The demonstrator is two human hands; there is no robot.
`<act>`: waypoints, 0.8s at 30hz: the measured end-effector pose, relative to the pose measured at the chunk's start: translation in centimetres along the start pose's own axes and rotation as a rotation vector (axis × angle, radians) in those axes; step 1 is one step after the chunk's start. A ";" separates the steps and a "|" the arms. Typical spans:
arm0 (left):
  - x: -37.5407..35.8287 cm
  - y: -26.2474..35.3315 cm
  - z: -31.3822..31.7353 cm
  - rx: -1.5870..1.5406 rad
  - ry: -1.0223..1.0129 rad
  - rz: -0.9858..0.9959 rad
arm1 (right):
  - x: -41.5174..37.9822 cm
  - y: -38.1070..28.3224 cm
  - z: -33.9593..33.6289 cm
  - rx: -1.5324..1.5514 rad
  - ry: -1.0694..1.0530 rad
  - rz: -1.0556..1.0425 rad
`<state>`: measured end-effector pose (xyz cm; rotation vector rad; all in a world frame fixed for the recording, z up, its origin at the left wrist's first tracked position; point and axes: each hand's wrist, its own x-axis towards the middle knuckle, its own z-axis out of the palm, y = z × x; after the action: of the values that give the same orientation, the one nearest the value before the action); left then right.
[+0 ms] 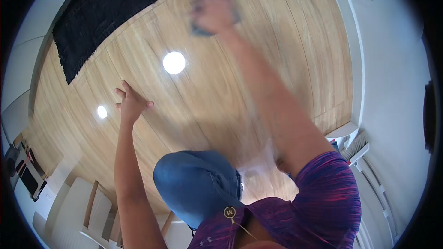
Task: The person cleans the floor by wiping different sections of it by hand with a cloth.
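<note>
My right hand (213,9) reaches far forward and presses on a grey-blue cloth (202,28) against the wood-look floor (198,97). Hand and cloth are both smeared by motion, so the exact finger positions are hard to make out. Off to the left, my left hand (131,103) is open with its fingers spread and holds nothing. It is over the floor, fingertips pointing down; whether they touch is not clear. A bent knee in blue jeans (189,180) is below, between my arms.
A black mat (106,23) with frayed edges lies at the upper left. White walls (392,64) border the floor on the right. A brush (357,147) and a long-handled pole lean there. White furniture (76,207) and dark items are at the lower left.
</note>
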<state>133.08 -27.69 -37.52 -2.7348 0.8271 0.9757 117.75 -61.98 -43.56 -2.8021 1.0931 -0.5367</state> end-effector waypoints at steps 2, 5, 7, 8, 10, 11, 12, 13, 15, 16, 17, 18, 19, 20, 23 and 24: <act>-0.4 0.7 -0.6 0.035 -0.029 -0.045 | -2.5 -9.5 -2.2 0.031 -0.261 -0.140; -0.1 1.3 -0.7 0.038 -0.045 -0.048 | -10.8 -11.5 -3.6 0.384 -0.258 -0.328; -0.3 0.8 -0.7 0.041 -0.052 -0.051 | -13.4 -6.2 -7.5 0.414 -0.279 -0.041; -0.2 0.8 -0.7 0.042 -0.052 -0.053 | -15.7 -1.9 -8.5 0.238 -0.159 0.126; 0.0 0.8 -0.5 0.060 -0.044 -0.053 | -21.2 9.0 -10.1 -0.129 -0.150 0.384; -0.1 0.8 -0.4 0.076 -0.036 -0.052 | -24.0 13.7 -11.9 -0.231 -0.095 0.507; 0.0 0.6 -0.4 0.094 -0.028 -0.054 | -25.5 17.3 -14.1 -0.277 -0.205 0.730; 0.6 0.1 0.0 0.088 -0.001 -0.028 | -27.2 20.0 -14.4 -0.277 -0.107 0.828; 0.9 -1.4 1.3 0.086 0.013 -0.004 | -29.6 18.9 -14.1 -0.221 -0.052 0.833; 0.5 -1.8 1.7 0.087 0.006 -0.001 | -29.9 15.6 -13.8 -0.167 -0.083 0.742; 0.3 -0.9 0.7 0.085 -0.004 -0.008 | -29.3 11.8 -13.2 -0.112 -0.096 0.648; 0.3 -0.3 0.0 0.084 -0.009 -0.012 | -30.6 6.5 -13.3 -0.076 -0.258 0.451; 0.4 -0.3 0.2 0.082 -0.014 -0.023 | -33.1 0.9 -13.5 0.060 -0.392 0.393; 0.2 -0.1 0.0 0.083 -0.032 -0.036 | -35.5 -4.0 -14.4 0.109 -0.668 0.271; 0.1 0.6 -0.6 0.049 -0.037 -0.042 | -40.0 -6.5 -15.2 0.301 -1.030 -0.036; 0.3 0.0 -0.1 0.036 -0.028 -0.025 | -40.4 -6.0 -14.8 0.393 -1.033 -0.138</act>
<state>133.30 -27.83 -37.65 -2.6882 0.7958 0.9828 88.80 -29.80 -40.25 -2.2545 0.4856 0.5917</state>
